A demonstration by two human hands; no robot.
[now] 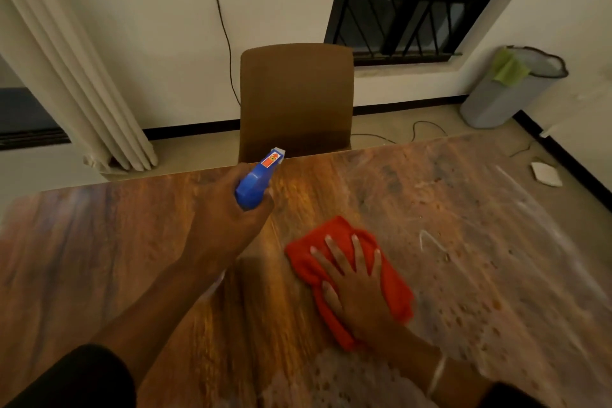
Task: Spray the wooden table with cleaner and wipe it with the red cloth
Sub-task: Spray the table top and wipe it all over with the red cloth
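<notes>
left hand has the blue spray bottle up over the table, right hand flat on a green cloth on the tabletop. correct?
Not quite. The cloth is red, not green. The head view shows the right hand pressed flat on the red cloth on the wooden table. The rest stands: the left hand holds the blue spray bottle up over the table.

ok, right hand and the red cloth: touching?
Touching. The head view shows the right hand lying palm-down with fingers spread on the red cloth, pressing it flat against the wooden table.
</notes>
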